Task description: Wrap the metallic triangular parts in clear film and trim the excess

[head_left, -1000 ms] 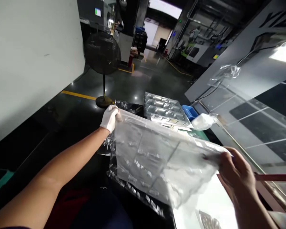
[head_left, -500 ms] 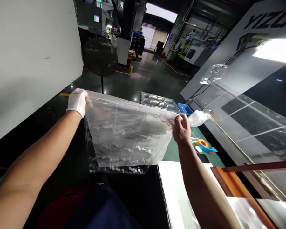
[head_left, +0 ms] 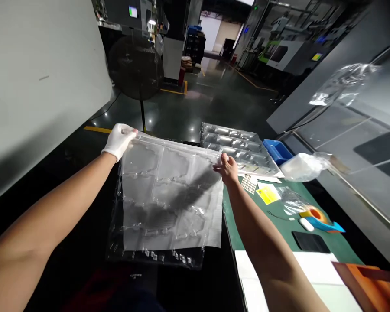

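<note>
A translucent, finely ribbed white foam sheet [head_left: 182,195] hangs in front of me over a clear plastic blister tray [head_left: 117,247] with moulded pockets. My left hand [head_left: 120,138], in a white glove, pinches the sheet's far left corner. At the far right corner my bare right hand [head_left: 228,168] grips its edge between thumb and fingers. Through the sheet the tray's pocket outlines show; the tray's edges stick out at the left and bottom. What supports the tray is too dark to make out.
To the right stands a green-topped table [head_left: 243,216] with stacked clear trays [head_left: 237,143], a blue bin [head_left: 277,151], a tape dispenser [head_left: 321,219], a black phone [head_left: 310,242] and white paper [head_left: 318,266]. An orange frame [head_left: 370,281] sits at lower right. A round fan [head_left: 136,67] stands ahead.
The sheet has come down and lies flatter over the tray, whose pockets now show through it. My hands have moved closer together, and the view has shifted to show more of the table.
</note>
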`<state>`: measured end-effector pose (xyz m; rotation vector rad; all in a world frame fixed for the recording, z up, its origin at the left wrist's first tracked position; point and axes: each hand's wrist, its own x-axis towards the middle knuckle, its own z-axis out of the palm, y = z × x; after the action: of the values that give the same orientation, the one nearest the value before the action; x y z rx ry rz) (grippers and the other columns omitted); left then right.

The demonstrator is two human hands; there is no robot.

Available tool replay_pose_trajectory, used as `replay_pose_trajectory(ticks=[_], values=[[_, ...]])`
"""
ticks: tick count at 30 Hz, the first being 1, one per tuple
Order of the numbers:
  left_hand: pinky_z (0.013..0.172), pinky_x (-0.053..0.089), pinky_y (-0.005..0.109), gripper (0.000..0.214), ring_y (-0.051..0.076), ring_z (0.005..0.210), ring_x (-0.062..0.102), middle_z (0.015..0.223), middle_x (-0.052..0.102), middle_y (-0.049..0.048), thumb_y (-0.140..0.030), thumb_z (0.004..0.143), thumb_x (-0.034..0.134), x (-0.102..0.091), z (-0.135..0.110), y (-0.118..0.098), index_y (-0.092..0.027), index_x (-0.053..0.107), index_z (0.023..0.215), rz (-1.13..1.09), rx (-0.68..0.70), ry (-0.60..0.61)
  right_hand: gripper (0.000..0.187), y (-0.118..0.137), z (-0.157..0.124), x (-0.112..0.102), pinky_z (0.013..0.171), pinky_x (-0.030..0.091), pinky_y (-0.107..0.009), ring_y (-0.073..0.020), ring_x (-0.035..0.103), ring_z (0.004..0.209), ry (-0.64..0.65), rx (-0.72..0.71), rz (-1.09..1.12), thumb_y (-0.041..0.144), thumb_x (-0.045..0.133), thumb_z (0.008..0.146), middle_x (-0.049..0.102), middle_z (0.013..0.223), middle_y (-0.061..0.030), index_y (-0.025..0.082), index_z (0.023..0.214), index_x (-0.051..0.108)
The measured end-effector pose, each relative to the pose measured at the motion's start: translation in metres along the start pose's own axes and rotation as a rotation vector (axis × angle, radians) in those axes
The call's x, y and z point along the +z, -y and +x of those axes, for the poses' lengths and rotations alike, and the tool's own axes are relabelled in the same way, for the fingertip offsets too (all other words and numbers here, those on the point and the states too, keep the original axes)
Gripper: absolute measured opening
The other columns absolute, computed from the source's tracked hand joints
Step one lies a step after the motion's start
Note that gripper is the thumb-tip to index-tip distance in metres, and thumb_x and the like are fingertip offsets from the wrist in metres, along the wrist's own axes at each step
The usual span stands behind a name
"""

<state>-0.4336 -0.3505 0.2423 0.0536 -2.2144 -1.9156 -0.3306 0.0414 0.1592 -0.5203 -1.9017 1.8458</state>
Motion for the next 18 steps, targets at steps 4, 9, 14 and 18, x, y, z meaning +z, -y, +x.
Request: replay_pose_trajectory(ticks=[4,9,14,18], values=[[0.068,0.052,0.022,0.077,0.019,0.096,0.062,0.110,0.064,0.0054,-0.018,0.049,0.089,0.025,0.055,0.069,-0.022,0.066,0.122,0.028,0.011,0.224,0.046,-0.066,0.070,0.029,0.046,0.049,-0.024,-0.0095,0.052,0.048,0.010,0.080,-0.094,0.063,0.060,0.089,0.047,0.059,0.0071,0.020,0.077,0.049],[0.058,0.047,0.024,0.060,0.013,0.065,0.057,0.084,0.063,0.0026,-0.014,0.058,0.083,0.056,0.126,0.169,-0.013,0.065,0.116,0.051,-0.237,0.129,0.047,-0.132,0.134,0.066,0.056,0.055,-0.031,-0.0171,0.058,0.064,-0.028,0.059,-0.219,0.065,0.069,0.078,0.053,0.065,0.0022,0.021,0.081,0.054],[0.054,0.044,0.023,0.037,0.008,0.051,0.050,0.070,0.056,-0.0037,-0.011,0.073,0.072,0.065,0.162,0.235,-0.012,0.063,0.108,0.052,-0.385,0.099,0.062,-0.163,0.153,0.083,0.083,0.056,-0.042,-0.0248,0.062,0.095,0.050,-0.022,-0.329,0.061,0.075,0.075,0.062,0.104,-0.0074,0.019,0.117,0.058],[0.053,0.043,0.021,0.026,0.007,0.048,0.051,0.064,0.057,-0.0044,-0.008,0.080,0.068,0.053,0.169,0.255,-0.009,0.062,0.105,-0.030,-0.422,0.140,0.079,-0.162,0.136,0.077,0.092,0.054,-0.050,-0.0322,0.056,0.120,0.277,-0.224,-0.327,0.065,0.063,0.085,0.051,0.138,-0.0159,0.021,0.146,0.038]])
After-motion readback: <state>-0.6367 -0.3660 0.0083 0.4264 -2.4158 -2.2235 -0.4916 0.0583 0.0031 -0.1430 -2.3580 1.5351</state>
